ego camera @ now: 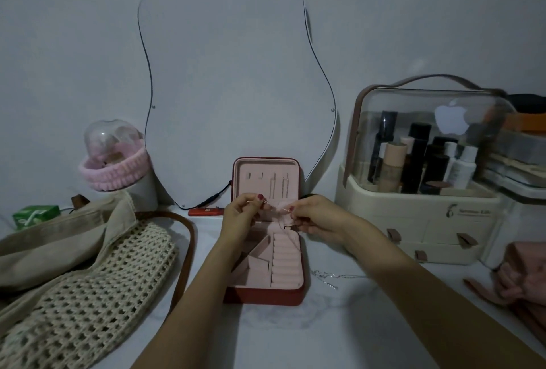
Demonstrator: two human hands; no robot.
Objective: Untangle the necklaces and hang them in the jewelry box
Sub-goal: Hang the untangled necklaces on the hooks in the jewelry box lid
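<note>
To your left a woven net bag (88, 289) with a brown strap (183, 265) is sprawling over the table, with beige cloth (59, 235) lying bunched on top of it. Behind it a pink headband (115, 170) is sitting around a clear dome, and a green packet (35, 215) is peeking out at the far left. To your right a cream cosmetics case (419, 215) with a clear lid is standing full of bottles (416, 159), and pink fabric (526, 286) is lying at the right edge. A small red item (205, 211) is lying just behind the box, near a black cable.

Everything is resting on a pale marbled table (280, 336) against a plain grey wall, where a wavy-edged mirror (236, 73) is leaning in dim light.

The red jewelry box (266, 294) is standing open straight ahead, its lid upright and its pink lining showing; thin chains are already hanging on the lid's hooks. You are reaching both arms forward over the open box. Your left hand (240, 215) and your right hand (316, 215) are each pinching an end of a fine necklace (276, 206), stretching it between them in front of the lid. A second, silver chain (325, 277) is lying loose on the table just beside the box's right side.
</note>
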